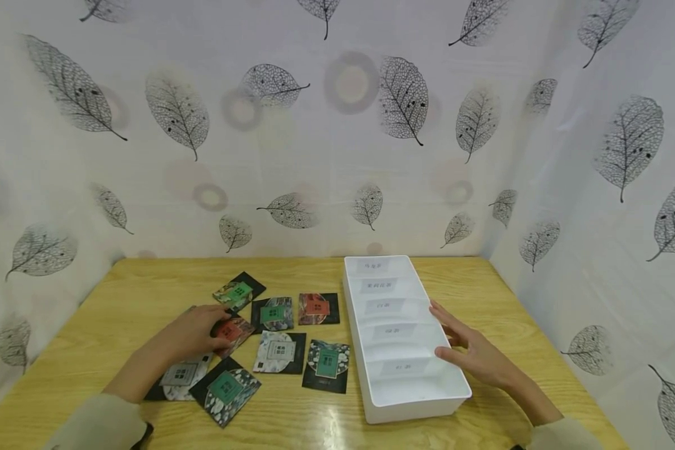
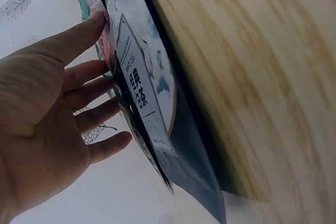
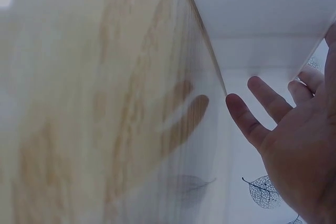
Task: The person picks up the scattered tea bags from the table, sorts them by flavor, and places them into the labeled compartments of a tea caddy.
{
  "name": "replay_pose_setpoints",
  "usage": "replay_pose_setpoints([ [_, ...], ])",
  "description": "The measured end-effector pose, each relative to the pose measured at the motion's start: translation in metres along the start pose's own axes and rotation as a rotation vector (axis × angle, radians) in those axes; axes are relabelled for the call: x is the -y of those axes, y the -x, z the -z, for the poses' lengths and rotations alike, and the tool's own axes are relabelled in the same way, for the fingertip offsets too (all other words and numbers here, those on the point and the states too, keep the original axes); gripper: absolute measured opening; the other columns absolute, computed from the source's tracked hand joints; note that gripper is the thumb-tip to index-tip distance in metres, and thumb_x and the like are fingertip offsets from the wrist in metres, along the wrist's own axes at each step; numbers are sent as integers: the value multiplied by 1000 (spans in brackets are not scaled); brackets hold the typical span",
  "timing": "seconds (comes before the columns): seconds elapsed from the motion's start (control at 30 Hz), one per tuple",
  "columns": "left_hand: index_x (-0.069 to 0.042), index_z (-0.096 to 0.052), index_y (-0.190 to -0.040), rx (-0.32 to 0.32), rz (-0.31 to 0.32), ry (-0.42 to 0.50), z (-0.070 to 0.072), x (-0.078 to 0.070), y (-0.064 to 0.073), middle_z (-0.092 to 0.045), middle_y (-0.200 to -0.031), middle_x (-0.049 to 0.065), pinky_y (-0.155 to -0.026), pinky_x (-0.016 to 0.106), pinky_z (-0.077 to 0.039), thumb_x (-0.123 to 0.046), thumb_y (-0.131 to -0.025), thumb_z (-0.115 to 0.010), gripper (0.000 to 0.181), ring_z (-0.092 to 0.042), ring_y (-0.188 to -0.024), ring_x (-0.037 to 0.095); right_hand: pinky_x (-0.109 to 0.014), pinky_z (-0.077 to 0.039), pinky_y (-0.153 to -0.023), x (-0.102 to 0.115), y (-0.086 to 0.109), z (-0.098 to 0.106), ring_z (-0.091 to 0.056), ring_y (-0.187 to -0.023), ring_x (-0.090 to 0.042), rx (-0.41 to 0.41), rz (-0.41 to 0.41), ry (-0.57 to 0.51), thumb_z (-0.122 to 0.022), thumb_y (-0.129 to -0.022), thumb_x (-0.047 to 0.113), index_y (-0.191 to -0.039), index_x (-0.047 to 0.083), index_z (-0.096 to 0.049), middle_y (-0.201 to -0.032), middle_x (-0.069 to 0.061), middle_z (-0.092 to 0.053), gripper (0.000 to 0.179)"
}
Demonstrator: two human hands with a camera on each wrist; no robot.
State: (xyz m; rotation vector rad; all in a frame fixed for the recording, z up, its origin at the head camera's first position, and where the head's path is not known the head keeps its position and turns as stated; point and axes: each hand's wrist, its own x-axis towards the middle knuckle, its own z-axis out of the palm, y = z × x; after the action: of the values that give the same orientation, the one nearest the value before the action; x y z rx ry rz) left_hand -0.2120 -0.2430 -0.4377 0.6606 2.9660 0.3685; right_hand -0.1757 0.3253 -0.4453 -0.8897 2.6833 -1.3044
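At the left of the table, my left hand [image 1: 194, 334] has its thumb and fingers at two edges of a red-labelled tea packet [image 1: 235, 332], pinching it. The left wrist view shows the thumb up against the packets, beside a white tea packet [image 2: 144, 80]. Under and around that hand lie a white-labelled packet [image 1: 181, 374], a green-labelled packet [image 1: 225, 388] and a bright green one [image 1: 239, 292]. My right hand [image 1: 475, 353] rests with fairly straight fingers along the right side of a white divided box [image 1: 416, 409]; its fingertips touch the wall.
Between the left hand and the box lie a teal packet [image 1: 272, 314], another red packet [image 1: 318, 309], a pale packet [image 1: 280, 352] and a dark green packet [image 1: 326, 367]. Labels mark the box's several compartments. A leaf-patterned curtain [image 1: 337, 156] encloses the wooden table [image 1: 292, 415].
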Motion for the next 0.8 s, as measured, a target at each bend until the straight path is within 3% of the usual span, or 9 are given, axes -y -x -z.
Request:
replay_pose_setpoints([
  [0.3, -12, -73, -125, -16, -38, -37, 2, -8, 2, -65, -109, 11, -79, 53, -53, -34, -92, -79, 40, -63, -91, 29, -30, -51, -100, 1, -1, 1, -47, -137, -8, -2, 10, -4, -66, -101, 9, -164, 12, -27, -172, -5, -15, 74],
  [0.4, -13, -75, -120, -41, -40, -65, 3, -12, 1, -63, -100, 6, -72, 49, -52, -30, -92, -79, 33, -60, -83, 23, -30, -52, -99, 1, -1, 1, -49, -136, -9, -1, 12, -10, -66, -101, 9, -164, 11, -27, -172, -6, -15, 74],
  [0.57, -13, -75, -107, -96, -40, -136, 0, -16, -2, -65, -95, 6, -72, 51, -55, -28, -92, -79, 21, -64, -84, 27, -30, -51, -100, 0, -1, 0, -45, -139, -7, -1, 9, -10, -65, -101, 9, -165, 12, -27, -172, -4, -14, 74],
  [0.8, -12, -62, -87, -108, 20, -163, -2, -20, -9, -56, -83, 2, -57, 38, -47, -33, -95, -76, 26, -52, -67, 17, -30, -51, -101, 0, 0, 0, -43, -140, -5, -2, 10, -3, -65, -102, 9, -165, 13, -27, -172, -5, -15, 74],
])
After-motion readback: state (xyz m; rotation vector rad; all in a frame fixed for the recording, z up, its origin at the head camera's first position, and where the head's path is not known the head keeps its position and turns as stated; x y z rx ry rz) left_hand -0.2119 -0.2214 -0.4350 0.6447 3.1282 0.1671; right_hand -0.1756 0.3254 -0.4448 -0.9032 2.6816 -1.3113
